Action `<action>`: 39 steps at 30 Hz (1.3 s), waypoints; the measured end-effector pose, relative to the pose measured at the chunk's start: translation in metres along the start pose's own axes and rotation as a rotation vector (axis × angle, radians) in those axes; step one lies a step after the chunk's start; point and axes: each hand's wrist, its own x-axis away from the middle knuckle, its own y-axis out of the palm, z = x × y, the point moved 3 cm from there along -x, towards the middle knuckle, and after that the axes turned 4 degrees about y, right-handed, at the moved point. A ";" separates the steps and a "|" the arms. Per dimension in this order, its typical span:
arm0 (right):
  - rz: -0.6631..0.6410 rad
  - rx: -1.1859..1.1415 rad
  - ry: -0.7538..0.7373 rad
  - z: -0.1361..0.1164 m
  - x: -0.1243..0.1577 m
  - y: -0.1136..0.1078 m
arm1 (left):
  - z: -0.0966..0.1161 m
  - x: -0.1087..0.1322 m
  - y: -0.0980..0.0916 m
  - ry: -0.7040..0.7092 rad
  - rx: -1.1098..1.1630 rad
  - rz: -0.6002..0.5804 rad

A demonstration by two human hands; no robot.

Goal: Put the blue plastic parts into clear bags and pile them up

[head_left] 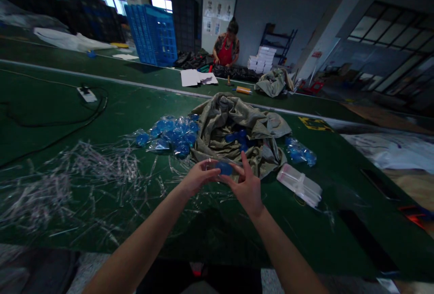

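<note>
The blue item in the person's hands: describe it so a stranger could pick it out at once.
On the long green workbench, find the crumpled olive cloth. Just in front of it, a translucent blue item is held up between the left hand and right hand. Unlike the blue pieces beside the cloth, it is off the bench.

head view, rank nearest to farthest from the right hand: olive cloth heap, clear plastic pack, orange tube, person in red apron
From the right hand:
1. Olive cloth heap, just ahead of the hand
2. Clear plastic pack, off to the right on the green table
3. Orange tube, ahead, beyond the heap
4. Person in red apron, farthest, behind the far bench
</note>
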 end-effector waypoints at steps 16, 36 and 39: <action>0.046 -0.608 0.321 0.004 0.005 0.024 | -0.036 0.017 0.031 0.167 0.537 0.176; 0.016 -0.447 0.208 -0.032 -0.009 -0.010 | 0.044 0.022 0.000 0.496 -0.397 0.132; 0.002 -0.433 0.196 -0.031 -0.011 -0.012 | 0.042 0.023 0.002 0.532 -0.403 0.109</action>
